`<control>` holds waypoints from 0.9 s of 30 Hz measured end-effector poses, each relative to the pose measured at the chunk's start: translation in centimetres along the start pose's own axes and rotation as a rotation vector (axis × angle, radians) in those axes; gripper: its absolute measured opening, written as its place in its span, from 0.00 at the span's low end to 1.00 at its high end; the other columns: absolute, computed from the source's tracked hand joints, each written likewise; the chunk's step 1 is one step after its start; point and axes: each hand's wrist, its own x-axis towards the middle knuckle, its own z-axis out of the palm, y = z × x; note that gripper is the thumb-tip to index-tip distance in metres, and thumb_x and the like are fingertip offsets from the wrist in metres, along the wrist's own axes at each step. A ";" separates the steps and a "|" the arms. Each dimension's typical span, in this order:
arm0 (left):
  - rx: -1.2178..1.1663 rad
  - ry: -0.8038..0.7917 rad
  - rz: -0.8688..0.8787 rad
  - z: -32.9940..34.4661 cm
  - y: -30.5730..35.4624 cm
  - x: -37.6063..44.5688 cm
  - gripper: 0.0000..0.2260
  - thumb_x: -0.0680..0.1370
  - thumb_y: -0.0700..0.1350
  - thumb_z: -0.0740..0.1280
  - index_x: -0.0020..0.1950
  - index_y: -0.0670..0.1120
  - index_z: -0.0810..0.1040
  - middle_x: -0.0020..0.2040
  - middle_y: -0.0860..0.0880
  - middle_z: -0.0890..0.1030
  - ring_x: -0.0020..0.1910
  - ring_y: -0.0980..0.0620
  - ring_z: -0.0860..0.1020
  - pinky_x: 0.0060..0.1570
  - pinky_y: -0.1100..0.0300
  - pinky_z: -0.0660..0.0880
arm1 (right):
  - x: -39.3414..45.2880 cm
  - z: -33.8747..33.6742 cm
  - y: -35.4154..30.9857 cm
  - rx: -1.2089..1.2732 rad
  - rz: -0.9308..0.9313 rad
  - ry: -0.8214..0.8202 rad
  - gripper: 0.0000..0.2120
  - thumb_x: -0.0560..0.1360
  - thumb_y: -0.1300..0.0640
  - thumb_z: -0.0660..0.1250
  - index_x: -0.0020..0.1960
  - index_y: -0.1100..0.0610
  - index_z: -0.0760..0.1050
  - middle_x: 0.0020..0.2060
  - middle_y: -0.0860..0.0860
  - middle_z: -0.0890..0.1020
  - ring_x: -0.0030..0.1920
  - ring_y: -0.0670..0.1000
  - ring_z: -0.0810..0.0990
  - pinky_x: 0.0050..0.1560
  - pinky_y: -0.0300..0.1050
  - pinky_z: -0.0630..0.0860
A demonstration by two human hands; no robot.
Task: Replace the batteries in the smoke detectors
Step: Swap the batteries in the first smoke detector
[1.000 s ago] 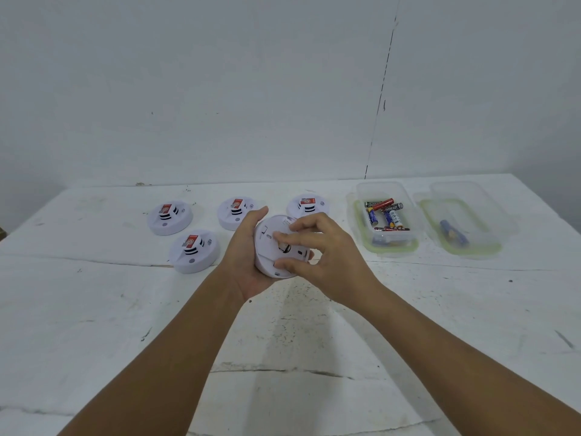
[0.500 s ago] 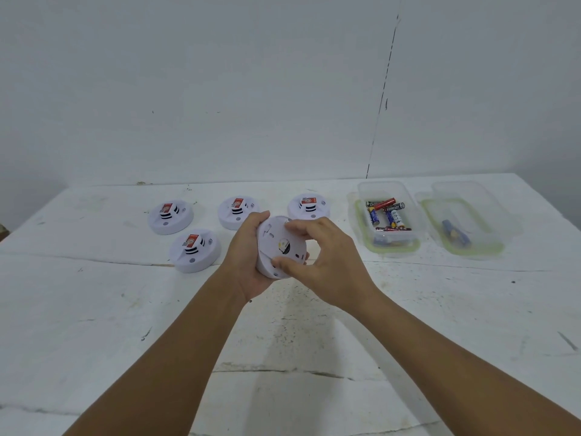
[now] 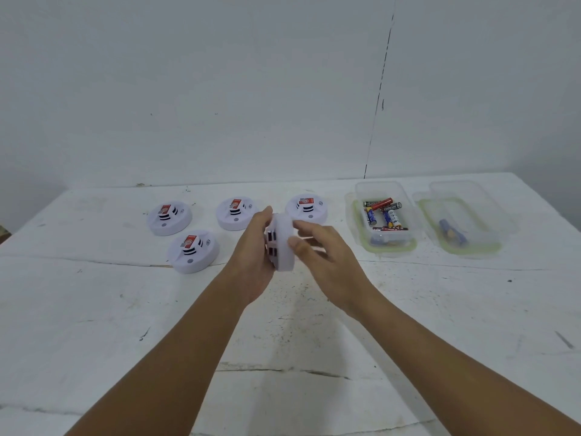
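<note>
- The left hand [image 3: 256, 265] grips a white detector [image 3: 283, 243] held on edge above the middle of the counter [image 3: 94, 309], fingers curled round its left face.
- The right hand [image 3: 327, 256] pinches the detector's right side, thumb on the near rim.
- Four more detectors lie flat to the left and beyond: three in a far row [image 3: 169, 217] [image 3: 235, 212] [image 3: 306, 207], one nearer [image 3: 193, 250].
- To the right a clear tub [image 3: 382, 190] holds loose batteries [image 3: 385, 214].
- Further right, a second tub [image 3: 471, 196] holds a blue battery [image 3: 451, 236].
</note>
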 end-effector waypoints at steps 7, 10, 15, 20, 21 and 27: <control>0.169 0.027 0.059 0.6 -1.4 -0.6 0.11 0.86 0.53 0.61 0.59 0.55 0.82 0.48 0.53 0.88 0.46 0.57 0.86 0.48 0.58 0.79 | 0.1 -0.3 1.0 0.183 0.165 0.032 0.19 0.76 0.39 0.70 0.66 0.39 0.76 0.55 0.45 0.84 0.54 0.51 0.86 0.61 0.60 0.81; 0.233 0.072 0.105 -0.1 -1.5 -0.8 0.14 0.86 0.52 0.60 0.70 0.54 0.76 0.60 0.51 0.84 0.60 0.53 0.82 0.64 0.53 0.76 | 0.2 -0.8 1.7 0.212 0.194 0.075 0.15 0.83 0.50 0.67 0.69 0.44 0.76 0.57 0.49 0.83 0.57 0.53 0.85 0.61 0.59 0.82; 0.399 0.067 0.059 -2.1 -2.5 -0.3 0.13 0.86 0.47 0.59 0.70 0.49 0.74 0.66 0.47 0.80 0.63 0.47 0.79 0.66 0.50 0.76 | 0.0 -1.3 2.7 0.405 0.294 0.070 0.19 0.85 0.56 0.65 0.75 0.48 0.70 0.59 0.60 0.82 0.60 0.55 0.85 0.63 0.56 0.82; 0.448 0.036 0.082 -2.7 -3.3 -0.2 0.12 0.86 0.49 0.62 0.68 0.51 0.77 0.61 0.51 0.84 0.60 0.49 0.82 0.56 0.57 0.79 | -0.1 -1.7 3.8 0.258 0.239 0.002 0.16 0.86 0.53 0.61 0.73 0.43 0.70 0.59 0.51 0.83 0.61 0.51 0.83 0.61 0.51 0.82; 0.456 0.035 0.111 -2.7 -3.4 -0.2 0.13 0.86 0.49 0.62 0.70 0.52 0.77 0.61 0.52 0.84 0.60 0.51 0.82 0.55 0.59 0.79 | -0.1 -2.0 4.0 0.127 0.199 -0.016 0.16 0.86 0.50 0.61 0.73 0.40 0.69 0.57 0.49 0.84 0.59 0.50 0.83 0.61 0.52 0.81; 0.595 0.012 0.295 -3.1 -4.4 0.5 0.15 0.87 0.50 0.59 0.73 0.54 0.76 0.64 0.58 0.82 0.63 0.56 0.80 0.60 0.60 0.79 | 0.3 -2.6 4.3 -0.196 0.110 -0.073 0.18 0.86 0.47 0.59 0.75 0.37 0.64 0.49 0.44 0.83 0.46 0.45 0.82 0.47 0.40 0.77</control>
